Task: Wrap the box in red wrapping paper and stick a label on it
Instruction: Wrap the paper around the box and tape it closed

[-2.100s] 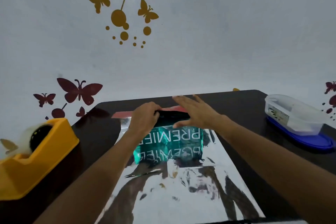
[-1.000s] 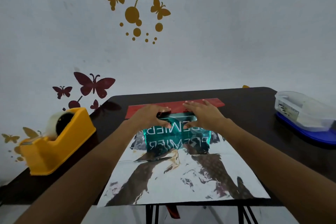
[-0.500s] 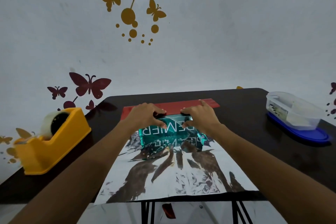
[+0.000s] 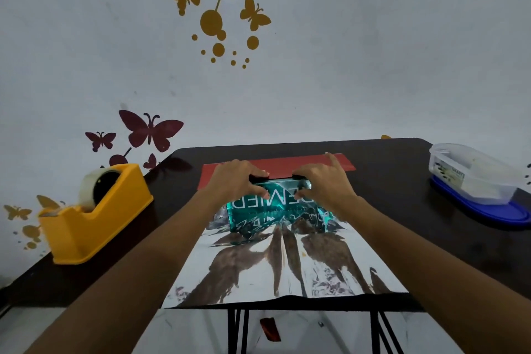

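A teal box (image 4: 280, 201) with white letters lies on the wrapping paper (image 4: 275, 270), whose shiny silver underside faces up on the dark table (image 4: 402, 210). The paper's far edge is folded back and shows as a red strip (image 4: 280, 167) behind the box. My left hand (image 4: 232, 184) grips the box's far left part, thumb on its near face. My right hand (image 4: 321, 184) grips its far right part the same way, with one finger raised over the red strip. No label is visible.
A yellow tape dispenser (image 4: 94, 210) with a roll of clear tape stands at the table's left edge. A clear plastic container on a blue lid (image 4: 474, 181) sits at the right. The wall with butterfly stickers rises just behind the table.
The box has come a little toward me on the paper, with both hands gripping its far edge. More of the red strip shows behind it. The camera tilted down.
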{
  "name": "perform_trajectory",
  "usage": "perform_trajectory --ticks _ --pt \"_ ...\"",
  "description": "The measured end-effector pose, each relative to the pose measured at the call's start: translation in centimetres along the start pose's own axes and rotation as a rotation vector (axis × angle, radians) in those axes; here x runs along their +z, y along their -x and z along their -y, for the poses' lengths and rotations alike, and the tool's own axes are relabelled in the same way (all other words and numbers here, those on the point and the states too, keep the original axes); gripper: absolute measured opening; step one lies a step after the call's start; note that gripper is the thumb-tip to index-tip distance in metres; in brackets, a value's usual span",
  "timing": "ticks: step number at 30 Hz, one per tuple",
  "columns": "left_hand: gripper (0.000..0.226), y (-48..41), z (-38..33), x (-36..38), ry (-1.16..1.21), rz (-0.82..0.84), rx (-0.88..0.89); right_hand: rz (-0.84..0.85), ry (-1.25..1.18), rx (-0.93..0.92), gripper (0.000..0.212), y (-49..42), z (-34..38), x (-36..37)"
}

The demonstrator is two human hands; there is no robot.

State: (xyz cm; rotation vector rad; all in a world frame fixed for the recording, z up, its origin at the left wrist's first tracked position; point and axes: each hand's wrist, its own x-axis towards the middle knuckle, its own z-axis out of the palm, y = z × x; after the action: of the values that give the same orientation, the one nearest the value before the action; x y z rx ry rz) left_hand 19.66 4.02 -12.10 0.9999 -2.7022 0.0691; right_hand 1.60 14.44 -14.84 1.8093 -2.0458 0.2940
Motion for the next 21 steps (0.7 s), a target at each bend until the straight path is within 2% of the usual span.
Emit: perform_trajectory --ticks 3,5,9,11,15,18,21 --pt "0.066 -0.1 0.2 0.0 -0.002 -0.005 -0.003 0.034 -0.050 -0.008 0.090 -0.1 -0.2 -0.7" --pt "0.065 -0.1 0.1 0.1 0.018 -0.012 -0.009 0.099 -0.078 -0.003 0.097 -0.4 -0.3 -1.0" --pt "0.063 0.0 0.0 0.3 0.042 0.002 -0.021 0.235 -0.073 -0.033 0.079 -0.5 -0.4 0.0" --pt "0.065 -0.1 -0.3 0.2 0.025 0.008 -0.012 0.215 -0.118 -0.023 0.073 -0.4 -0.2 0.3" --pt "0.084 0.1 -0.9 0.0 -0.015 0.041 0.044 0.207 -0.134 -0.012 0.073 -0.5 0.0 0.1" --pt "0.083 -0.1 -0.3 0.4 -0.010 0.107 -0.003 0.199 -0.134 -0.007 0.072 -0.5 -0.2 0.1" --pt "0.080 -0.1 0.0 0.9 -0.032 0.085 -0.012 0.150 -0.161 -0.002 0.073 -0.4 -0.2 0.4"
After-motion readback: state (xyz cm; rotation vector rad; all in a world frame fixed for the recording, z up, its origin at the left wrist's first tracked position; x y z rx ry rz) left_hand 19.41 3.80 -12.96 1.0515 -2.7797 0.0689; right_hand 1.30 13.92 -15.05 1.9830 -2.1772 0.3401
